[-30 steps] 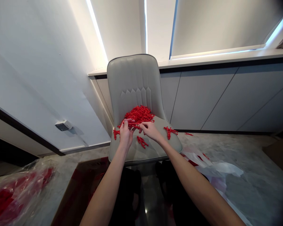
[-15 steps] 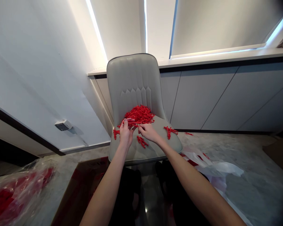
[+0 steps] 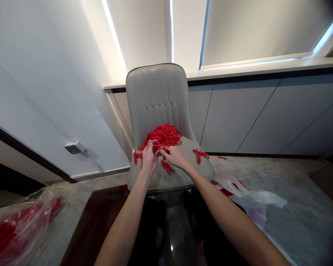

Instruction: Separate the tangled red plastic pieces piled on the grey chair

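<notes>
A pile of thin, twisted red cords lies at the back of the grey chair's seat. In front of it my left hand is closed around a red cord that stretches toward the right. My right hand pinches at the cord's other end, close to the left fingers; the fingertips partly hide it. Small red cord bundles rest on the seat: one below the hands, another at the left edge, and a crossed one near the right edge.
Left of the chair are a clear plastic bag with red contents and an open cardboard box. White plastic wrapping lies on the floor at right, near a stray red cord. Cabinets stand behind.
My right hand has shifted slightly left, bringing its fingertips closer to my left hand. My left hand has turned a little. The pile and bundles stay put.
</notes>
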